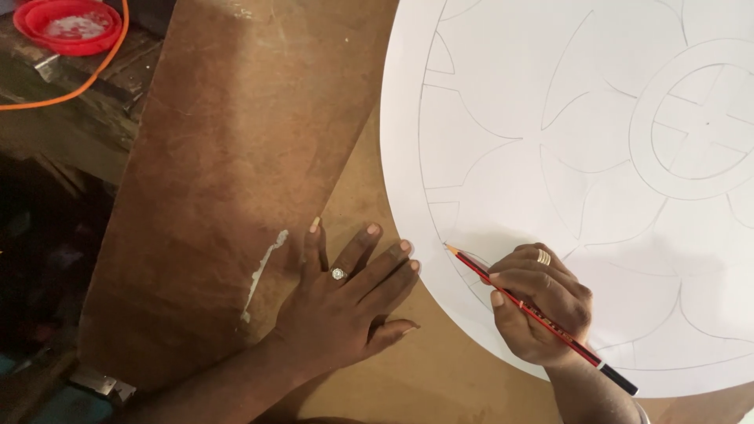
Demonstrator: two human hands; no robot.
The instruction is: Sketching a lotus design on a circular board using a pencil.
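Observation:
A large round white board (503,157) with pencilled petal and ring outlines lies on brown boards. My right hand (542,306), with a ring on one finger, holds a red and black pencil (479,270). The pencil's tip touches the white board near its lower left edge. My left hand (345,302) lies flat with fingers spread on the brown board (228,157), just left of the white board's rim. It holds nothing and wears a ring.
A red bowl (69,25) sits on a dark wooden bench (71,118) at the top left, with an orange cable (94,74) curving past it. A white smear (263,267) marks the brown board. Dark clutter fills the lower left.

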